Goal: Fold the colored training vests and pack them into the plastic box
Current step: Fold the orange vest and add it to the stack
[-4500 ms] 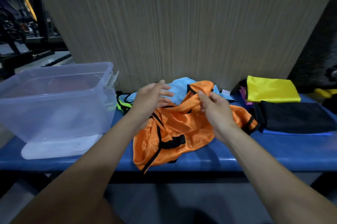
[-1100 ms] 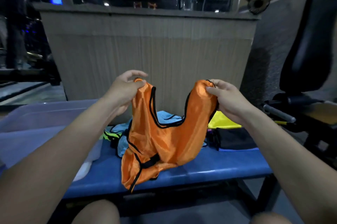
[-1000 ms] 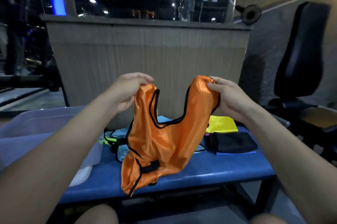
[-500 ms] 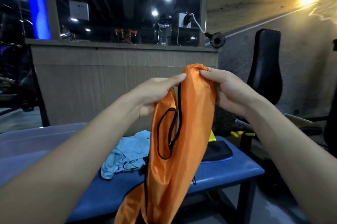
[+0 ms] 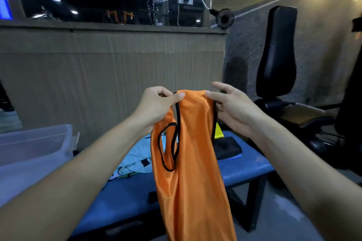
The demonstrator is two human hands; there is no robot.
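The orange vest (image 5: 193,162) hangs in the air above the front edge of the blue bench (image 5: 244,164), held up at its top by both hands. The left hand (image 5: 156,106) pinches the left part of the top edge; its grip is closed on the fabric between thumb and curled fingers. The right hand (image 5: 233,107) has its thumb on the right part of the same top edge, with the other fingers behind the fabric, so its grip is also on the vest (the forefinger is raised and points away). The two shoulder straps are brought together, and the vest falls down long and narrow, with its black trim making a loop below the left hand.

Behind the vest, on the bench, lies a light blue vest (image 5: 135,159), crumpled. To the right of the orange vest, a yellow folded cloth (image 5: 219,133) and a black folded cloth (image 5: 228,147) rest on the bench. The plastic box (image 5: 33,148) stands at the left end of the bench, well apart from the orange vest. A black padded seat (image 5: 277,52) stands beyond the right end of the bench.
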